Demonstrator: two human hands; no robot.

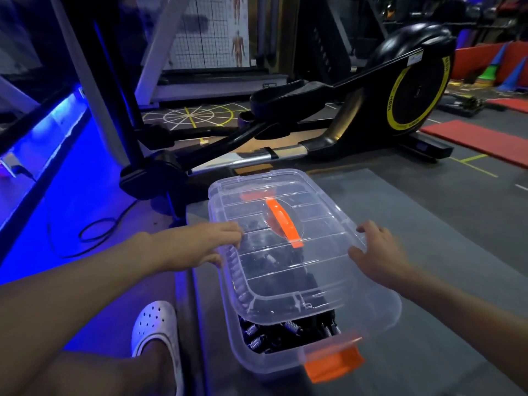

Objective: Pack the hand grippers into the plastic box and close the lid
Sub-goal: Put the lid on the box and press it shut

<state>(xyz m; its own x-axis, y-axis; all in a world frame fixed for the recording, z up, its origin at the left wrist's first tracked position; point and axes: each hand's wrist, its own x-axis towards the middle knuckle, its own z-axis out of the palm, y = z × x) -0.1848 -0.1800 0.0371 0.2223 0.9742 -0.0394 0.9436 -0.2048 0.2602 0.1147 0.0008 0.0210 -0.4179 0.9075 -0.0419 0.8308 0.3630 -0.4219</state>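
Clear box [238, 348], near end uncovered: black hand grippers [274, 335] with springs inside. Lid [320, 224] askew above; left hand [197, 244] and right hand [383, 252] pinch its side edges.

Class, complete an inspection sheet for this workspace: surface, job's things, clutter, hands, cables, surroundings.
Surface: grey mat, box stands on it.
Job's things: hand grippers inside clear box; lid askew over it, near end uncovered; orange latch undone.
Clutter: nothing seen.
Hands: left hand pinches lid's left edge; right hand at its right edge, grip unclear.
Cables: black cable looped on floor, left.
Surroundings: elliptical trainer, red mats, cones behind.
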